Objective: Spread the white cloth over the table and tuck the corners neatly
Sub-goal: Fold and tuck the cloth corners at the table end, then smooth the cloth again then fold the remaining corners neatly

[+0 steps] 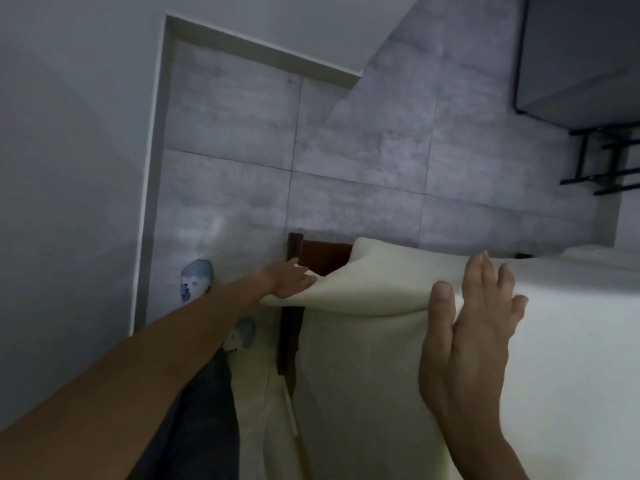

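The white cloth (374,358) covers the table at the lower right and hangs over its near side. A corner flap of the cloth is lifted and bulges upward. My left hand (291,280) grips that flap's left edge beside the bare dark wooden table corner (313,254). My right hand (474,317) lies with straight fingers on the cloth, its thumb against the fold of the raised flap.
Grey floor tiles (235,140) spread beyond the table. White walls (69,133) stand to the left. A dark cabinet (575,57) and a black metal rack (602,161) sit at the upper right. My feet in pale slippers (197,280) stand left of the table.
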Demonstrator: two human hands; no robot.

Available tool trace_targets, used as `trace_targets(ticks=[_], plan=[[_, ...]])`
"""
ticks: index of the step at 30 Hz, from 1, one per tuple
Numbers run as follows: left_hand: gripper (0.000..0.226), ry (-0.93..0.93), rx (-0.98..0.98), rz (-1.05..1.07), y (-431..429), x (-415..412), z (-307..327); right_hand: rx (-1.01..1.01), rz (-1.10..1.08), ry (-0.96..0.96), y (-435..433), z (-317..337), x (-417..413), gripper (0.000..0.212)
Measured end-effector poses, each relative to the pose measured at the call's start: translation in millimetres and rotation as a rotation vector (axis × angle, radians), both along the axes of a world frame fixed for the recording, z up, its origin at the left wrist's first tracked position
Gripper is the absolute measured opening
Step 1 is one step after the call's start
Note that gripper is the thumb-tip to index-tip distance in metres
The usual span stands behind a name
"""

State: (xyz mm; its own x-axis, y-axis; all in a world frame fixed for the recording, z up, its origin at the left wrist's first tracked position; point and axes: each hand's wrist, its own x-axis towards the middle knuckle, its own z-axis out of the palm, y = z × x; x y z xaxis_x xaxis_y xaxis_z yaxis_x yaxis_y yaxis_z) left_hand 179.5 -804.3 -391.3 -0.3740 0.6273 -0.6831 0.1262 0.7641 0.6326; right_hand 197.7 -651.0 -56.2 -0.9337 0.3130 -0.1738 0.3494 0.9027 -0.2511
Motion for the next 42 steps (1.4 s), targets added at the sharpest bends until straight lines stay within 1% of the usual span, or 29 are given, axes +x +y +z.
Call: trace_targets(ticks=[1, 2, 4, 5, 8, 9, 11, 13, 16, 19, 21, 23, 24, 26, 27, 29, 33, 37, 39, 40, 41, 42], plan=[[0.063, -0.058, -0.031, 0.061, -6.9, 1.1, 2.2, 0.006, 0.009, 0.006, -1.5, 1.6, 0.6, 0.072], [0.063, -0.062, -0.047, 0.123, -14.8, 1.9, 9.4, 0.005, 0.013, -0.007, -1.4, 0.9, 1.7, 0.071], [0.075, -0.052, -0.023, 0.339, -31.6, 1.8, 26.2, 0.005, 0.031, -0.012, -0.8, 0.7, 2.6, 0.071], [0.077, -0.069, 0.025, 0.437, -37.7, -0.3, 35.0, 0.017, 0.036, -0.004, -0.1, -0.6, 2.7, 0.072], [0.067, -0.095, 0.179, 0.69, -46.2, -17.3, 84.2, 0.03, 0.05, 0.046, 1.3, -2.5, 3.0, 0.074], [0.064, -0.078, 0.232, 0.74, -45.5, -24.1, 107.8, 0.032, 0.043, 0.057, 1.3, -2.3, 3.4, 0.075], [0.058, -0.02, 0.288, 0.77, -42.0, -36.1, 154.1, 0.036, 0.033, 0.048, -0.2, 0.0, 4.3, 0.079], [0.055, 0.053, 0.324, 0.723, -35.8, -45.9, 200.3, 0.052, 0.001, 0.024, -4.0, 6.1, 5.8, 0.084], [0.052, 0.196, 0.347, 0.593, -22.0, -57.6, 271.1, 0.051, -0.076, -0.028, -11.5, 18.4, 5.2, 0.091], [0.05, 0.304, 0.366, 0.442, -2.2, -51.6, 333.2, -0.066, -0.145, -0.08, -14.4, 29.6, 10.3, 0.101], [0.053, 0.364, 0.384, 0.296, 14.4, -40.8, 364.0, -0.131, -0.177, -0.083, -10.8, 36.9, 26.8, 0.101], [0.058, 0.474, 0.383, 0.106, 30.4, -32.2, 378.1, -0.137, -0.201, -0.068, -4.5, 36.8, 50.6, 0.1], [0.062, 0.557, 0.382, -0.015, 39.0, -27.8, 380.2, -0.112, -0.201, -0.055, 1.2, 33.0, 64.9, 0.095], [0.067, 0.703, 0.351, -0.285, 58.8, -18.1, 383.4, -0.055, -0.227, -0.065, 20.2, 25.6, 99.6, 0.079], [0.067, 0.755, 0.327, -0.396, 66.4, -14.3, 378.9, -0.035, -0.248, -0.076, 31.1, 21.0, 117.7, 0.073], [0.063, 0.835, 0.283, -0.555, 76.9, -9.6, 368.6, -0.001, -0.29, -0.089, 54.8, 13.8, 155.3, 0.07], [0.06, 0.91, 0.245, -0.664, 77.3, -5.9, 353.6, 0.054, -0.439, -0.103, 103.1, 16.3, 245.6, 0.074], [0.063, 0.938, 0.189, -0.711, 78.0, -10.6, 357.6, 0.028, -0.728, -0.116, 129.0, 24.6, 321.0, 0.077], [0.065, 0.941, 0.161, -0.676, 89.1, -7.1, 363.1, 0.012, -0.913, -0.092, 131.8, 31.3, 326.3, 0.078], [0.066, 0.928, 0.169, -0.653, 100.7, -3.3, 364.3, 0.008, -0.968, -0.067, 130.0, 34.5, 316.0, 0.077], [0.067, 0.912, 0.198, -0.642, 116.7, 2.4, 366.1, 0.008, -0.975, -0.035, 126.0, 35.7, 298.8, 0.074], [0.066, 0.898, 0.251, -0.653, 137.2, 9.7, 367.2, 0.017, -0.936, 0.001, 121.2, 34.7, 275.8, 0.07]])
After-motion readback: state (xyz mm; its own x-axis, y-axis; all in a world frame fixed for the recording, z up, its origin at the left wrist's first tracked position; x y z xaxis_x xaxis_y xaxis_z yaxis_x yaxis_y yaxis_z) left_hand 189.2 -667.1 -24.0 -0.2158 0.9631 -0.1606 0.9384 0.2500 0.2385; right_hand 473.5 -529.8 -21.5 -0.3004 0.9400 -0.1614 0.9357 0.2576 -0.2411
